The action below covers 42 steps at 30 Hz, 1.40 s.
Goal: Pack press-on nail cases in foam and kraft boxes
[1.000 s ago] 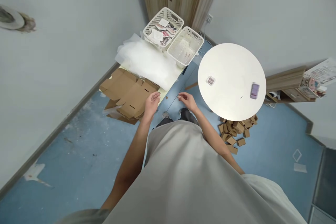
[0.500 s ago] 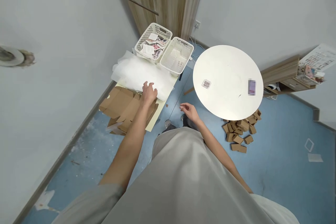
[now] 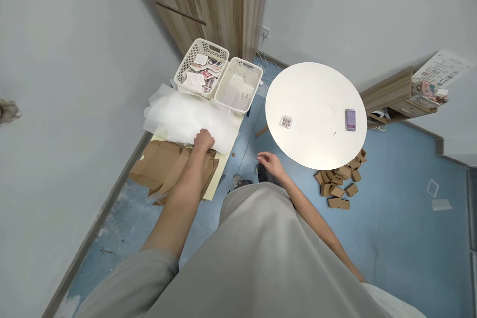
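Observation:
My left hand [image 3: 204,139] is closed at the near edge of a pile of thin, white, translucent packing sheets [image 3: 186,114], its fingertips pressed into them. Just below it, flattened brown cardboard boxes [image 3: 160,161] lie on the same pale yellow surface [image 3: 216,179]. My right hand [image 3: 271,163] hangs in the air in front of my body, left of the round white table [image 3: 316,149]. Its fingers are loosely bent and nothing shows in them. On that table lie a small clear pack with rows of small items [image 3: 286,121] and a purple rectangular item [image 3: 351,120].
Behind the sheets stand a white basket [image 3: 181,67] of printed packets and a second white basket [image 3: 257,90]. Small brown boxes [image 3: 339,202] are heaped on the blue floor beside the round table. A wooden cabinet [image 3: 223,15] stands at the back, a low shelf [image 3: 391,97] at the right.
My left hand's fingers, spread over the white sheets before, have closed on their edge. My right hand stays in the air, fingers slightly more bent. The camera view has shifted a little.

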Tool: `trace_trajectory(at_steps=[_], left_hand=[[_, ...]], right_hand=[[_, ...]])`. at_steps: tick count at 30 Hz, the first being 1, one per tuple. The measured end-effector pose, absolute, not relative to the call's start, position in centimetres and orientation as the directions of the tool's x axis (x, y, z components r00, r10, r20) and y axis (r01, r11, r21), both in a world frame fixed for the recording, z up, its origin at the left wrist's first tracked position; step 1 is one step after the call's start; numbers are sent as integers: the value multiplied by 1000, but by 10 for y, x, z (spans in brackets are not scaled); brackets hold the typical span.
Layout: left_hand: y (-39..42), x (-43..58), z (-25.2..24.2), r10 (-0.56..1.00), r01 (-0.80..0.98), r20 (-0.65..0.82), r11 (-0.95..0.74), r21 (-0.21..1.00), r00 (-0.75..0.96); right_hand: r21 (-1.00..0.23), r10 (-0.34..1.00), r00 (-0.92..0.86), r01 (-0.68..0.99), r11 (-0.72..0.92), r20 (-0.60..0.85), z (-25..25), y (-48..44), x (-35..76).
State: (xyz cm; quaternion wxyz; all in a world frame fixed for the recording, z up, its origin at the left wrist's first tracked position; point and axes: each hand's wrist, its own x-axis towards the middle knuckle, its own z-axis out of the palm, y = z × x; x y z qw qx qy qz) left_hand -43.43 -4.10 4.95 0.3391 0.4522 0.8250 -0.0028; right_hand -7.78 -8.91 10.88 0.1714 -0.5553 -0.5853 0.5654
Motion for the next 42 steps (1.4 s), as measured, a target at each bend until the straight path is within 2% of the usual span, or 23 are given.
trace_trajectory(at_steps=[5, 7, 13, 17, 22, 27, 31, 36, 42], left_hand=[[-44, -440, 55, 815, 794, -485, 508, 334, -317], [-44, -440, 54, 825, 814, -495, 472, 339, -272], [-38, -434, 55, 806, 867, -539, 430, 251, -244], [-36, -436, 63, 800, 855, -526, 462, 234, -288], [-35, -441, 74, 831, 832, -406, 498, 243, -379], [-37, -441, 84, 791, 819, -437, 545, 182, -429], [-46, -436, 94, 794, 839, -453, 520, 161, -406], [-60, -432, 111, 863, 848, -341, 466, 250, -374], [-59, -417, 136, 925, 804, -201, 380, 458, -322]], right_hand=[[-858, 841, -332, 442, -262, -428, 107, -83, -82], [-860, 840, -332, 434, -269, -430, 104, -84, -84], [-858, 836, -330, 431, -279, -438, 100, -89, -81], [-852, 840, -306, 431, -297, -447, 102, -89, -78], [-853, 854, -278, 427, -300, -440, 105, -87, -76], [-866, 858, -286, 405, -295, -426, 104, -89, -75], [-867, 855, -294, 402, -296, -428, 101, -91, -72], [-872, 850, -301, 378, -310, -432, 95, -90, -69], [-907, 850, -361, 324, -270, -383, 97, -63, -68]])
